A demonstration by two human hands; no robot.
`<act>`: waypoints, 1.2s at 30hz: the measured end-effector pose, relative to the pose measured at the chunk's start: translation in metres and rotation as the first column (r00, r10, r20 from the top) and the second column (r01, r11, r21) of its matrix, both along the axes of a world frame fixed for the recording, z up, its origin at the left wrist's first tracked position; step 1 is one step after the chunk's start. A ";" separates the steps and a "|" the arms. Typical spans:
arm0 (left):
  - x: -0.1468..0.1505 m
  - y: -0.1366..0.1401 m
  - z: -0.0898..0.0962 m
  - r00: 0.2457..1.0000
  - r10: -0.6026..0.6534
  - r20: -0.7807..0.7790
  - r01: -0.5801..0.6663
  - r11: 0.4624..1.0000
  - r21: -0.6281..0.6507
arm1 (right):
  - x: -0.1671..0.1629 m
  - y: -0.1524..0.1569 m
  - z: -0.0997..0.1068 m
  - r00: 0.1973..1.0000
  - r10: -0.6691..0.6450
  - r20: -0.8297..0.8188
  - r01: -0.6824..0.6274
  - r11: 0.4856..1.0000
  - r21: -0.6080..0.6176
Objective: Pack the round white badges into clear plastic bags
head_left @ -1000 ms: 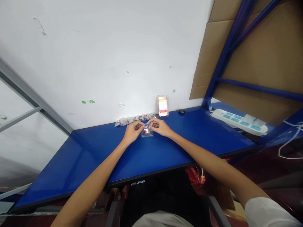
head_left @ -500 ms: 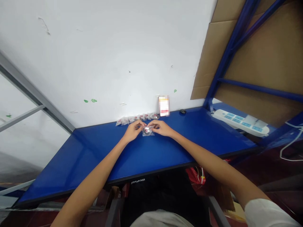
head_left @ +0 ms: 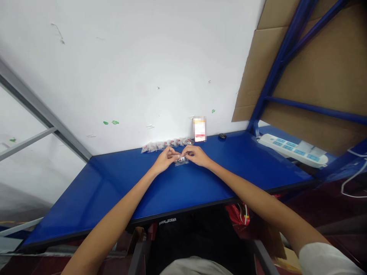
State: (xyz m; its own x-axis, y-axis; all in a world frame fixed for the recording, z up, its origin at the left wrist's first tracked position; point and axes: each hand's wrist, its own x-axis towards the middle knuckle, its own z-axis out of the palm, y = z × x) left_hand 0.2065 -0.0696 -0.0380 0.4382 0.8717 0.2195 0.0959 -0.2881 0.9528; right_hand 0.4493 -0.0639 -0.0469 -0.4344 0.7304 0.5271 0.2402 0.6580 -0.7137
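A small clear plastic bag (head_left: 181, 161) with a shiny round metal piece and a red mark inside hangs between my hands, just over the blue table (head_left: 160, 187). My left hand (head_left: 168, 157) pinches its upper left edge between thumb and fingers. On the other side, my right hand (head_left: 196, 154) has its fingers closed on the top right edge. The fingertips of both hands almost meet and cover part of the bag. Right behind them, a row of similar bags (head_left: 151, 147) with red marks lies along the wall.
A blurred white and yellow card or box (head_left: 199, 129) leans on the wall behind my right hand. Farther right are a black computer mouse (head_left: 222, 136) and a white power strip (head_left: 292, 149). A blue metal frame (head_left: 269, 82) with cardboard (head_left: 246, 84) borders the right side.
The bag has gone from showing its round face to a more tilted, bunched shape. Both hands have drawn slightly closer together around its top edge.
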 end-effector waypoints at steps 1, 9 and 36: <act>0.001 0.001 -0.002 1.000 0.017 -0.005 -0.017 1.000 -0.009 | 0.001 -0.001 0.002 1.000 0.008 0.001 -0.008 1.000 -0.003; -0.002 -0.003 0.002 0.989 0.079 -0.126 -0.065 0.992 0.108 | 0.000 -0.006 0.007 0.992 0.066 -0.103 -0.089 0.969 -0.230; 0.005 -0.013 0.013 0.958 0.241 -0.153 -0.175 0.919 0.354 | -0.004 -0.003 0.007 0.988 -0.023 -0.151 0.000 0.989 -0.150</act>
State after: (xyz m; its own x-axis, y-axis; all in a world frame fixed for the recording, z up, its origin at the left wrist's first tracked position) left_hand 0.2118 -0.0823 -0.0245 0.3171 0.8379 0.4443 0.3574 -0.5395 0.7624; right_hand 0.4455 -0.0670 -0.0404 -0.3490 0.8100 0.4712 0.1280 0.5393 -0.8323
